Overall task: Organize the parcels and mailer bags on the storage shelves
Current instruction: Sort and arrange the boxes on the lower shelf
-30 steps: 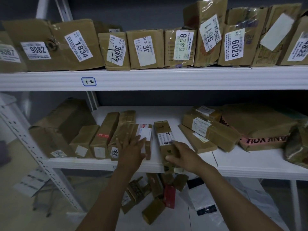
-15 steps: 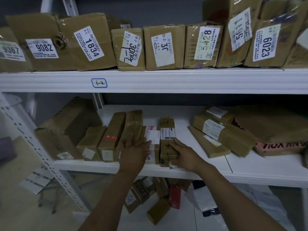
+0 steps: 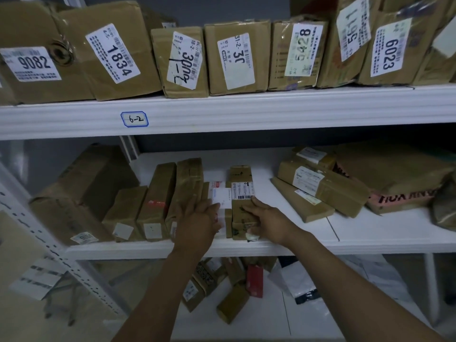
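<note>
Head view: the narrow parcel [image 3: 240, 176] lies on the lower shelf [image 3: 370, 233], running front to back near the front edge. A second ago it sat skewed with a gap on its left. It is now square and touches the white-labelled parcel [image 3: 219, 193], closing the right end of the row of parcels [image 3: 158, 193]. The right hand [image 3: 267, 218] grips the narrow parcel's near right side, fingers curled over it. The left hand [image 3: 197, 220] lies flat on the row with straight fingers, bracing it and holding nothing. Judgement: this placement is all but finished, while the loose pile [image 3: 325, 186] further right is not yet sorted. The floor parcels [image 3: 232, 302] and a white mailer bag [image 3: 296, 280] below also await shelving. Not verifiable: the near ends of the parcels under both hands are covered. The parcels on the upper shelf [image 3: 271, 107] are cut off at the top and right. A dark item [image 3: 444, 208] at the far right edge cannot be identified. The floor labels are too dim and blurred to read.
</note>
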`<state>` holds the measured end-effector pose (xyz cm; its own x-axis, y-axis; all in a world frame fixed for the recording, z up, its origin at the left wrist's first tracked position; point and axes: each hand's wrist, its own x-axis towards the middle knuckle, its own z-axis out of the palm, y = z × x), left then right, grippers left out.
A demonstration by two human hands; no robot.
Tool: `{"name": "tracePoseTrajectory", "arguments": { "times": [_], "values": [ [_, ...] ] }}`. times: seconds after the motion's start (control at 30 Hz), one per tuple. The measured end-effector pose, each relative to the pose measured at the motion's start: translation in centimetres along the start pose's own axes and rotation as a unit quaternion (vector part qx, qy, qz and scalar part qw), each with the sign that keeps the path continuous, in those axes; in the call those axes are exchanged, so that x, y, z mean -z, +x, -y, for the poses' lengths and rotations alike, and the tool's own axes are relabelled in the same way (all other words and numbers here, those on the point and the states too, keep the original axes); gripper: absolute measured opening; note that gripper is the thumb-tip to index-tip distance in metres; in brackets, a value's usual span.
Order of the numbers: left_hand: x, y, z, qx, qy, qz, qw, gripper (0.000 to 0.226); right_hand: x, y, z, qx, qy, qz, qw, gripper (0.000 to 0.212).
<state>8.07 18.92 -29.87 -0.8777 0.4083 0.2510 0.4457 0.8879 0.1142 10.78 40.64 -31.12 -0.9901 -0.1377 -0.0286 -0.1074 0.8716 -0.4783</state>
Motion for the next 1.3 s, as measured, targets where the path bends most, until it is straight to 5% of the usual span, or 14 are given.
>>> {"name": "tracePoseTrajectory", "arguments": {
  "times": [0.23,0.57,0.8,0.9,1.0,1.13,1.3],
  "values": [
    [1.5,2.2,-4.7,-0.041,-0.046,0.008,0.998,0.053,4.8,-2.5,-1.8,-0.004,-0.096,-0.034,0.995,0.066],
    [-2.6,7.6,-17.9,-0.055,-0.044,0.028,0.997,0.053,12.6,-7.0,-15.4,-0.067,-0.187,-0.129,0.972,0.047],
    [-7.6,8.0,-23.1,0.001,-0.069,0.105,0.992,0.055,12.2,-7.7,-20.2,-0.022,-0.144,-0.113,0.983,0.076],
    [-8.6,7.8,-23.7,0.005,-0.086,0.154,0.984,0.059,12.2,-7.6,-21.1,-0.021,-0.142,-0.106,0.984,0.07],
    [-8.7,7.3,-24.3,-0.002,-0.163,0.12,0.979,0.053,12.0,-7.3,-21.8,-0.036,-0.152,-0.08,0.985,0.076],
    [-8.1,6.7,-24.0,-0.017,-0.26,0.065,0.963,0.036,12.5,-7.4,-20.7,-0.097,0.062,-0.067,0.991,0.074],
    [-5.6,6.9,-25.4,0.074,-0.398,-0.001,0.915,0.032,13.8,-8.1,-18.6,-0.116,0.417,-0.124,0.893,0.053]
  ]
}}
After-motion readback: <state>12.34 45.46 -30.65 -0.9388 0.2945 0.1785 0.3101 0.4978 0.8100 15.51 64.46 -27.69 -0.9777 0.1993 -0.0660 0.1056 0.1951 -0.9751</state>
